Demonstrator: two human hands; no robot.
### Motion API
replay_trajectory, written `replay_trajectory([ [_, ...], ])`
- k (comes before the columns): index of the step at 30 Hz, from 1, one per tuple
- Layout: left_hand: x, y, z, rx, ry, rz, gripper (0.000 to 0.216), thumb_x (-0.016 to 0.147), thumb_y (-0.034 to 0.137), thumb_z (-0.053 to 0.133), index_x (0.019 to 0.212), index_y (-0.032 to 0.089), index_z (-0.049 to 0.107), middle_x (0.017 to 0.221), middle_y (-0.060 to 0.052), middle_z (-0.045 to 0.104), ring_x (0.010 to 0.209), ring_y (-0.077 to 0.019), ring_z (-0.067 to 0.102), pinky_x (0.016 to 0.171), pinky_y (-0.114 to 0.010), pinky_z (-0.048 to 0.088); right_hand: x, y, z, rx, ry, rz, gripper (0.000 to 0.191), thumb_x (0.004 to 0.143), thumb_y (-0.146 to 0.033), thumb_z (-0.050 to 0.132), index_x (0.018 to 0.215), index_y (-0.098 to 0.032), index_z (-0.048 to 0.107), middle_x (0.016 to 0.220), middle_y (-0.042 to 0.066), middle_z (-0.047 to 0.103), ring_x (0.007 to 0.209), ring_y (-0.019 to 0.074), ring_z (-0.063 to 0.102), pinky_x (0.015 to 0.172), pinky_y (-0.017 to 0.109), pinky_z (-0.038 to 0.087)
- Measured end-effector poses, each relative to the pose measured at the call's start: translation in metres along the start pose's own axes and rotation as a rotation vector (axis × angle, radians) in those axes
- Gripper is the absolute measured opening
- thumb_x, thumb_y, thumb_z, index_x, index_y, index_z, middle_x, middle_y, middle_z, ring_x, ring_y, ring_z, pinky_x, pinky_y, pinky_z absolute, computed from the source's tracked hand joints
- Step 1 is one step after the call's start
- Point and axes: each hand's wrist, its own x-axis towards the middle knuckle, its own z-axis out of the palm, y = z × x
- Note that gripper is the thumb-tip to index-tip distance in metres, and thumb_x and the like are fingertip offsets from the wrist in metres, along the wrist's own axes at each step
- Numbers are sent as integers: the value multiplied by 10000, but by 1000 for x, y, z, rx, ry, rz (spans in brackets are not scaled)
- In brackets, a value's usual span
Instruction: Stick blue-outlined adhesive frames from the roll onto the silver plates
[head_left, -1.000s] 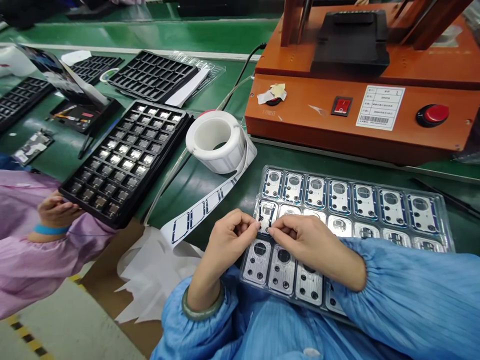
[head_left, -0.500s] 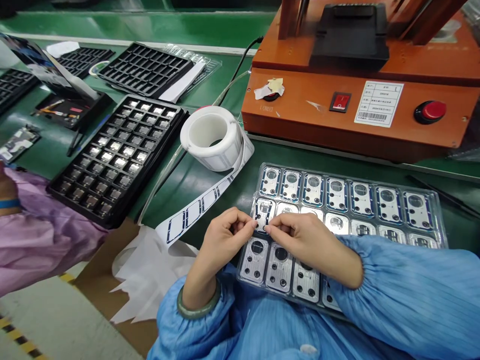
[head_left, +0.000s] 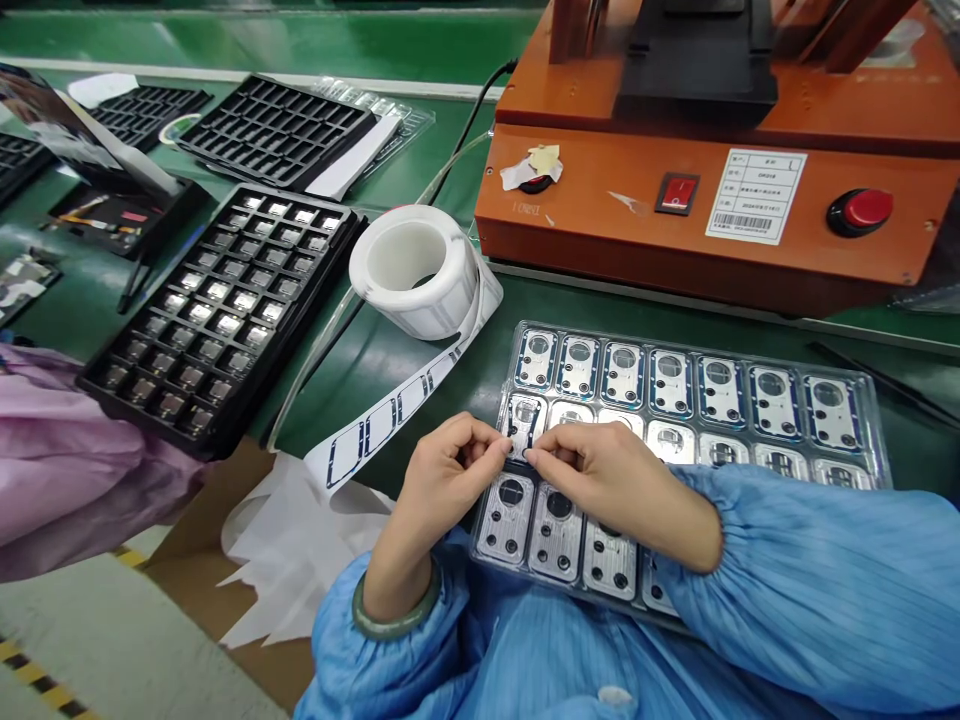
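Note:
My left hand (head_left: 454, 468) and my right hand (head_left: 611, 480) are closed in pinches at the lower end of a silver plate (head_left: 524, 412) in the tray's second row, at its left end. Between the fingertips is a thin dark adhesive frame (head_left: 534, 425), lying along that plate's edges; the fingers partly hide it. The clear plastic tray (head_left: 874, 420) holds rows of such plates with round holes. Dark blue frames line the plates in the back row; the front-row plates (head_left: 506, 518) look bare. My right forearm covers part of the tray.
A roll of label tape (head_left: 412, 265) stands left of the tray, its strip of dark frames (head_left: 367, 435) trailing toward white backing paper (head_left: 307, 560). Behind is an orange machine (head_left: 585, 210). At left are a black tray (head_left: 202, 310) of small parts and a co-worker's pink sleeve (head_left: 82, 460).
The view has shifted slightly, so the bench things sit a little further left. My hands keep almost the same pinch on the same plate. The co-worker's hand has gone out of view.

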Motion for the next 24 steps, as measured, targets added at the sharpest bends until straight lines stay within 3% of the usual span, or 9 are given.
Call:
replay_trajectory([
  [24, 0, 5, 1, 44, 18, 8, 143, 787, 264, 615, 676, 175, 630, 559, 46, 458, 502, -76, 413, 455, -192, 329, 0, 1, 0, -5, -11, -10, 228, 882, -277, 514, 739, -195, 672, 625, -20, 641, 554, 117, 567, 534, 237, 372],
])
